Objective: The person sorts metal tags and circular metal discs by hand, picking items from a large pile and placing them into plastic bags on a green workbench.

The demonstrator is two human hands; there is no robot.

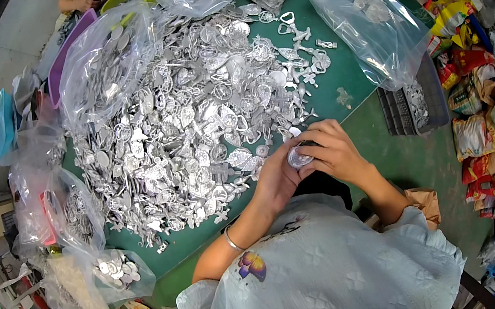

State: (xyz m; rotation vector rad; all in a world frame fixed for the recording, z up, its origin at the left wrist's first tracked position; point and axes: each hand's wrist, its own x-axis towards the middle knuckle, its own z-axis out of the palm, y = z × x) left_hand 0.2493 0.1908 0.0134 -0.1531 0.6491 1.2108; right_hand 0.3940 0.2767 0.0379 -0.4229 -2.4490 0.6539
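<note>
Both my hands meet at the near edge of a green table [356, 82]. My left hand [274, 179] and my right hand [334, 150] together hold one small round silver metal piece [298, 158] between the fingertips. Just beyond them spreads a big heap of silver metal ornaments [190, 118], flat cast shapes of many kinds. A bracelet sits on my left wrist. My pale blue top fills the lower part of the view.
Clear plastic bags [369, 25] of metal pieces ring the heap, more at the left [103, 268]. A dark grey tray [414, 105] stands at the right, with colourful packets [480, 111] beyond. Another person's arm [74, 2] shows at the top left.
</note>
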